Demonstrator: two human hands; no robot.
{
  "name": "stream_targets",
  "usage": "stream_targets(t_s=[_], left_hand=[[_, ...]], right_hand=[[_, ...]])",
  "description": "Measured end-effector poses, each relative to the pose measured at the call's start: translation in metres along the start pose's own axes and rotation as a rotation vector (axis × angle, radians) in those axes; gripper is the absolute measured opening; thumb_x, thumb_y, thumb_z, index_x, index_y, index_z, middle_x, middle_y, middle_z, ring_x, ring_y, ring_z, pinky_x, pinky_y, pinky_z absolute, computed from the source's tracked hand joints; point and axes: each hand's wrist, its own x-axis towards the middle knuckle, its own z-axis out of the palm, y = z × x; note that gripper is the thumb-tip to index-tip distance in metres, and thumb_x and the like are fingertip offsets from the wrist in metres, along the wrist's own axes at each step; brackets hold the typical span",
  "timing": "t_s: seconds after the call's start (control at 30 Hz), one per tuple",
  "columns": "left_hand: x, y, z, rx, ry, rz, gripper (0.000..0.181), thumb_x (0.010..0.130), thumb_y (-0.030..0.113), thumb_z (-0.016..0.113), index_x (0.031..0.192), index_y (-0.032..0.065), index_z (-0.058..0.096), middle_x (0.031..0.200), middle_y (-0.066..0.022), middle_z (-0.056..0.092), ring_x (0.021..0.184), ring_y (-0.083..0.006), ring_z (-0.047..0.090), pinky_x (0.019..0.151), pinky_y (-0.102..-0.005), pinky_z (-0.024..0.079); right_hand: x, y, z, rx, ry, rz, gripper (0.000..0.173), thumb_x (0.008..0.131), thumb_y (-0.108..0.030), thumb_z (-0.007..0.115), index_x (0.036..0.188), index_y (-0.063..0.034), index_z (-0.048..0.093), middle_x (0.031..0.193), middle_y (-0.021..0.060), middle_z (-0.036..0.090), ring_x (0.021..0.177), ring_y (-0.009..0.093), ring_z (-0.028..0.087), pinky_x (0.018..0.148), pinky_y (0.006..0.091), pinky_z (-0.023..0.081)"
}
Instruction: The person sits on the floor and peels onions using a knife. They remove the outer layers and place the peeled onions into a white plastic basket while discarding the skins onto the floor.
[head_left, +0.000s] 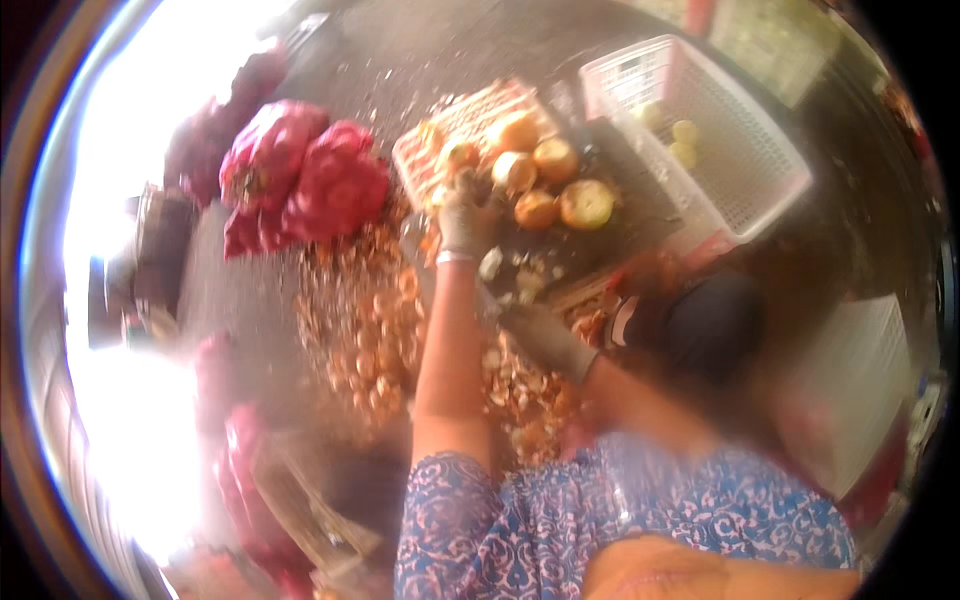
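Note:
My left hand (466, 221), in a light work glove, reaches in among several onions (555, 160) at the edge of an upturned-looking pale pink plastic crate (442, 120). Its fingers are blurred against the onions, so a grip cannot be made out. One cut onion (587, 204) shows its pale face to the right. Lower down, my gloved right hand (546, 337) is closed around what looks like a knife, its blurred grey blade (487, 301) pointing up and left. Peeled scraps (529, 276) lie between the hands.
A white plastic basket (739, 150) holds a few peeled onions (684, 142) at upper right. Pink mesh sacks (307, 172) stand at left. Onion skins (367, 352) litter the floor beneath my arms. A dark rounded object (712, 326) sits by my right forearm, beside a white crate (855, 390).

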Motion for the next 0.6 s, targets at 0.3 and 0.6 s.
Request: stream_targets(t_s=[0.3, 0.6], left_hand=[[-0.204, -0.213, -0.095, 0.029, 0.232, -0.803, 0.028, 0.085, 0.027, 0.064, 0.097, 0.0020, 0.068, 0.083, -0.0229, 0.069, 0.084, -0.0399, 0.067, 0.078, -0.0458, 0.051], [-0.284, -0.210, 0.030, 0.122, -0.370, -0.937, 0.046, 0.084, 0.032, 0.067, 0.122, 0.0093, 0.058, 0.117, -0.0249, 0.063, 0.105, -0.0428, 0.063, 0.093, -0.0481, 0.051]], right_hand=[[0.008, -0.084, -0.018, 0.597, -0.120, 0.823, 0.029, 0.100, -0.024, 0.054, 0.112, 0.0006, 0.065, 0.066, -0.0016, 0.055, 0.052, 0.006, 0.049, 0.046, 0.0243, 0.039], [0.019, -0.105, -0.014, 0.373, -0.092, 0.794, 0.034, 0.102, -0.016, 0.053, 0.131, -0.0013, 0.059, 0.073, -0.0041, 0.056, 0.060, 0.003, 0.049, 0.051, 0.0199, 0.039]])
